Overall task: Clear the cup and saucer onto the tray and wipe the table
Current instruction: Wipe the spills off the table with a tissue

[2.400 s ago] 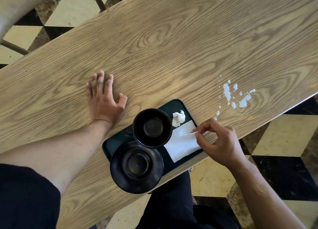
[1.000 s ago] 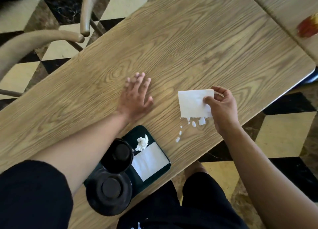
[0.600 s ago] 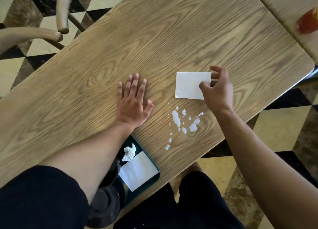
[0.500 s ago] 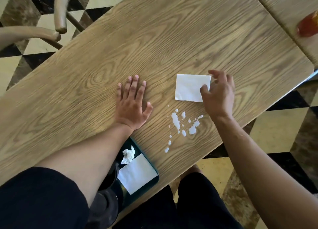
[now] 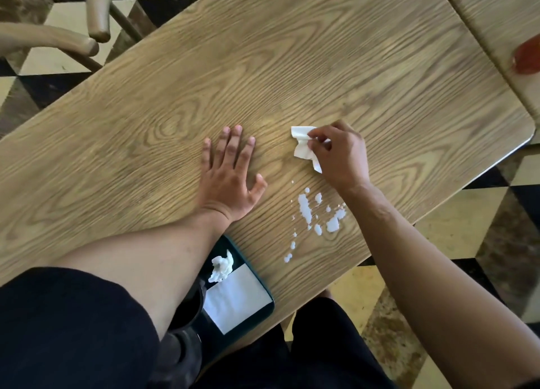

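Observation:
My right hand [image 5: 342, 157] is shut on a crumpled white napkin [image 5: 302, 146], pressed to the wooden table [image 5: 321, 61] just beyond a patch of white spilled drops [image 5: 305, 209]. My left hand [image 5: 229, 172] lies flat on the table with fingers spread, holding nothing. A dark green tray [image 5: 267, 309] sits at the near table edge, carrying a flat white napkin [image 5: 236, 298] and a small white crumpled wad [image 5: 222, 267]. The black cup [image 5: 190, 309] and black saucer [image 5: 181, 359] on the tray are mostly hidden under my left forearm.
A chair's curved tan arms [image 5: 87, 40] stand beyond the table's far left. A second wooden table [image 5: 496, 17] abuts at the right, with a red object [image 5: 527, 57] on it. Checkered floor tiles surround the table.
My right hand lifted a napkin off the tray and carried it past the spill. In the last half second it has bunched the flat napkin into a crumple. The left hand stayed put.

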`<state>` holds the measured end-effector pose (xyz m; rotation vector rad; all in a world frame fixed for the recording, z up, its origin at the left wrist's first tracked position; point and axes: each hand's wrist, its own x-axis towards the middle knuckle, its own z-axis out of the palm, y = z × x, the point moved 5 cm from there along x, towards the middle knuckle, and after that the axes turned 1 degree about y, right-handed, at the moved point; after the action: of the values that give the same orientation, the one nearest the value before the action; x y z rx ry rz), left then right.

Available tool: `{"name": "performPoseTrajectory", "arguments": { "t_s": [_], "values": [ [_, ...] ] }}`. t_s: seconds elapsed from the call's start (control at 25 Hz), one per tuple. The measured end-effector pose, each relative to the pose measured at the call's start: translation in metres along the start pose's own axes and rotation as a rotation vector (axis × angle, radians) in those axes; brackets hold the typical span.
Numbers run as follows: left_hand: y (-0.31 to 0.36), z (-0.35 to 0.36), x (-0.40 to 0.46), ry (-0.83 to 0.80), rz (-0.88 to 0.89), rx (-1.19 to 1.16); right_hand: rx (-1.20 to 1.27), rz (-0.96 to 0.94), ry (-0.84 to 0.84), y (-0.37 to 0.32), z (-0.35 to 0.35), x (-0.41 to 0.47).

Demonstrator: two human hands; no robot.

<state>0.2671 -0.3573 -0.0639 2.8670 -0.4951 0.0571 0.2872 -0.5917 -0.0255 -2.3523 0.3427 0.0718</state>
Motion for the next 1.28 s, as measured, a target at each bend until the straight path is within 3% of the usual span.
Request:
{"name": "performPoseTrajectory", "arguments": {
  "t_s": [0.48,0.6,0.76,0.84,1.04,1.12,1.2,1.28],
  "values": [
    [0.001,0.000,0.001,0.014,-0.023,-0.019,-0.175,-0.412,-0.721,-0.022,0.026,-0.067],
    [-0.001,-0.001,0.001,0.009,-0.022,-0.021,-0.192,-0.400,-0.582,-0.021,0.017,-0.039],
    [0.001,-0.004,0.001,0.015,-0.018,-0.018,-0.078,-0.134,-0.245,-0.003,-0.002,-0.022],
    [0.002,-0.004,0.002,0.005,-0.022,-0.014,-0.093,-0.163,-0.288,-0.006,0.006,-0.041],
    [0.002,-0.005,0.003,-0.002,-0.042,-0.041,-0.204,-0.382,-0.664,-0.016,0.020,-0.085],
    [0.002,-0.005,0.003,0.006,-0.041,-0.042,-0.240,-0.421,-0.712,-0.016,0.020,-0.078],
    [0.002,-0.004,0.002,0.004,-0.031,-0.035,-0.229,-0.398,-0.563,-0.014,0.011,-0.056],
    [0.000,-0.003,0.001,0.003,-0.023,-0.031,-0.176,-0.260,-0.296,-0.001,-0.010,-0.027]
  ]
}}
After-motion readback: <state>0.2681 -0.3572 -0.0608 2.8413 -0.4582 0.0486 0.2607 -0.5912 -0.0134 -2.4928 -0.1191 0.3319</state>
